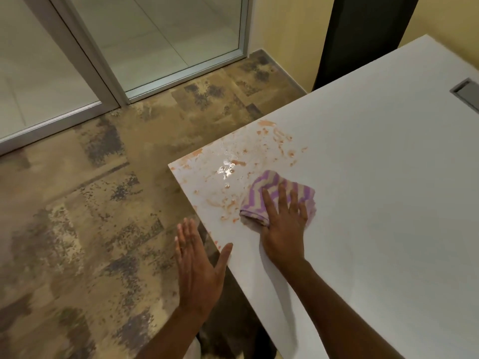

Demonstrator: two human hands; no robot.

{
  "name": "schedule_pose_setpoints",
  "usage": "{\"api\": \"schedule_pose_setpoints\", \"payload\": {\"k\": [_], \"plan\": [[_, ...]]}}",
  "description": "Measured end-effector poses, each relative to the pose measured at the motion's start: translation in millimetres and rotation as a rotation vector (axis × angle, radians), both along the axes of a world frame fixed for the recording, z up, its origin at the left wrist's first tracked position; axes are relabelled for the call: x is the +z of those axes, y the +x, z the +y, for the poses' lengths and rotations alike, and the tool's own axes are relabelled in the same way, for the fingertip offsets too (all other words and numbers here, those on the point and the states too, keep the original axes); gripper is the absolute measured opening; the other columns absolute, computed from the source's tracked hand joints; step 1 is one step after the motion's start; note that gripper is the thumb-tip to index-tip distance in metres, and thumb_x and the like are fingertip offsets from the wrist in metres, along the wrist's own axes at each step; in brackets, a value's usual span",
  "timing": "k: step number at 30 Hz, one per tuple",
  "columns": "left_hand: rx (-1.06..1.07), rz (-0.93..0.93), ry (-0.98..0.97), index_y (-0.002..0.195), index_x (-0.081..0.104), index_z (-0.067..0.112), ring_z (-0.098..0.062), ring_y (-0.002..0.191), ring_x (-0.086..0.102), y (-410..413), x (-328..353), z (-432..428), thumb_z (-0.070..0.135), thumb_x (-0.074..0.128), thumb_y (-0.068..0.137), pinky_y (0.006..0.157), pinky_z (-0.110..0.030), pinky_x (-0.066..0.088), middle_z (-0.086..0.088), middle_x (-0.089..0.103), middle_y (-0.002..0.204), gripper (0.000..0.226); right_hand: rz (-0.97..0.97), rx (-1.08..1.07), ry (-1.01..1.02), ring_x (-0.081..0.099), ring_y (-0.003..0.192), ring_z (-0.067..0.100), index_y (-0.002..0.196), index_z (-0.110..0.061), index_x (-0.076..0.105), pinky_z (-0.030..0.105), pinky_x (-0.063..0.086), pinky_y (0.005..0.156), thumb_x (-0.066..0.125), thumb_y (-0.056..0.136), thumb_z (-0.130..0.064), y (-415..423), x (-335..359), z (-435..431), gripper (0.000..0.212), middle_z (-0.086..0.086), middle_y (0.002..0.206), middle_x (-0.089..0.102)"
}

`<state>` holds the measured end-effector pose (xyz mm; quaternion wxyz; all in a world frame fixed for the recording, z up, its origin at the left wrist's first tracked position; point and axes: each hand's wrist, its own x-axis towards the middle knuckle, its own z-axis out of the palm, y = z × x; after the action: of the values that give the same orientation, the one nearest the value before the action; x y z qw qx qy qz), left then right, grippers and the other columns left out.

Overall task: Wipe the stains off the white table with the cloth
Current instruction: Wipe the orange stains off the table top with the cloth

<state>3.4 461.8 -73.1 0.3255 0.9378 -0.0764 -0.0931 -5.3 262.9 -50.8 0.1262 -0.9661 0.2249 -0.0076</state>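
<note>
Right hand, fingers spread, is pressing the cloth onto the stained desk; left hand, fingers together, is hovering off the desk's edge.

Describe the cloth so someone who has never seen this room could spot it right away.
Find the white table and go to its near-left corner, smeared with orange stains. Beside the stains lies a bunched cloth, pressed flat under the right hand. Its purple and cream zigzag stripes are the only pattern on the tabletop.

One camera sits on the person's head, looking forward and down, close above the near left corner of the white table
</note>
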Motion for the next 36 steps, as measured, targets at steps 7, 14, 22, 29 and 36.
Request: {"api": "schedule_pose_setpoints", "payload": {"k": [7, 14, 22, 29, 36], "plan": [[-0.006, -0.011, -0.003, 0.163, -0.009, 0.021, -0.012, 0.158, -0.015, -13.3, -7.0, 6.6, 0.083, 0.028, 0.090, 0.129, -0.036, -0.008, 0.001, -0.013, 0.173, 0.102, -0.068, 0.146, 0.029, 0.022, 0.155, 0.040, 0.157, -0.024, 0.037, 0.061, 0.022, 0.124, 0.058, 0.096, -0.034, -44.4, -13.3, -20.8, 0.065, 0.010, 0.167, 0.027], [-0.005, -0.062, 0.011, 0.163, -0.009, 0.024, -0.012, 0.158, -0.015, -15.7, -18.3, 18.6, 0.081, 0.030, 0.092, 0.125, -0.026, -0.015, 0.003, -0.014, 0.172, 0.099, 0.014, 0.014, 0.019, 0.014, 0.156, 0.044, 0.159, -0.029, 0.033, 0.062, 0.012, 0.124, 0.033, 0.091, -0.077, 11.2, -6.9, -2.1, 0.083, 0.016, 0.168, 0.021], [0.107, -0.091, -0.108, 0.164, 0.003, 0.024, -0.010, 0.159, -0.010, -0.1, -22.1, 28.2, 0.065, 0.025, 0.102, 0.129, -0.040, 0.000, 0.004, -0.003, 0.174, 0.077, -0.048, 0.279, 0.002, 0.009, 0.158, 0.039, 0.158, -0.035, 0.032, 0.058, 0.010, 0.126, 0.035, 0.100, -0.050, -4.2, -21.1, 53.5, 0.060, 0.011, 0.171, 0.013], [0.109, -0.102, -0.126, 0.164, 0.005, 0.022, -0.013, 0.159, -0.009, 10.3, -19.5, 33.4, 0.063, 0.025, 0.103, 0.129, -0.048, 0.004, 0.002, -0.002, 0.174, 0.076, -0.076, 0.380, 0.010, 0.006, 0.159, 0.030, 0.159, -0.037, 0.028, 0.056, 0.016, 0.125, 0.033, 0.102, -0.048, -47.4, -23.6, 44.2, 0.058, 0.002, 0.172, 0.010], [0.096, -0.105, -0.162, 0.164, 0.007, 0.022, -0.011, 0.159, -0.009, 18.5, -26.2, 36.7, 0.058, 0.031, 0.103, 0.128, -0.043, 0.002, 0.003, 0.000, 0.174, 0.075, -0.045, 0.196, 0.001, 0.003, 0.159, 0.036, 0.157, -0.041, 0.030, 0.058, 0.010, 0.125, 0.041, 0.098, -0.048, 2.7, -24.3, 66.9, 0.061, 0.007, 0.172, 0.011]]}}
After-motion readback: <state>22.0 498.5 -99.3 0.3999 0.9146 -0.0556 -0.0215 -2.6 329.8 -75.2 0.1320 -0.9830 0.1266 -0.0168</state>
